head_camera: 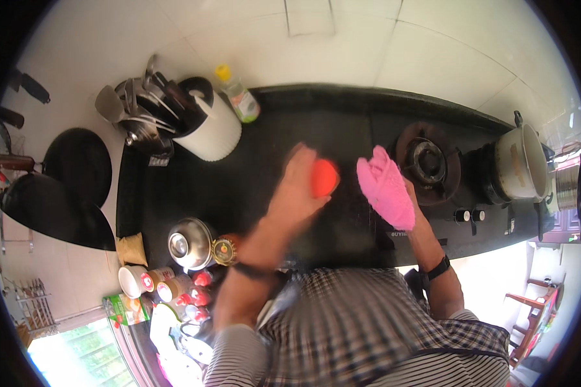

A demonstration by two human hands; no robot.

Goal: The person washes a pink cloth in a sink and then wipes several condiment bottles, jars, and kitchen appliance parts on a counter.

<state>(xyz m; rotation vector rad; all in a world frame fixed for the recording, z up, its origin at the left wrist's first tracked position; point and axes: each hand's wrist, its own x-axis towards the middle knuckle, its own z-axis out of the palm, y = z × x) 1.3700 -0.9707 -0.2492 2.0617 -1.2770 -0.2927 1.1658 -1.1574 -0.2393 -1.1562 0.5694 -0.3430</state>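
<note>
My left hand (298,181) is closed around a round red object (324,178), perhaps a lid or a small container; it is blurred, so its kind is unclear. Just right of it, a pink cloth (387,188) covers my right hand (409,193), which grips it from behind; most of those fingers are hidden. Both hands are over the black countertop (271,130), apart from each other. The cloth is beside the left edge of a gas burner (426,159).
A white ribbed utensil holder (215,133) and a yellow-capped bottle (239,99) stand at the back left. Nearer are a steel bowl (191,243) and several jars and bottles. Two black pans (77,159) hang at left. A pot (520,164) stands right of the burner.
</note>
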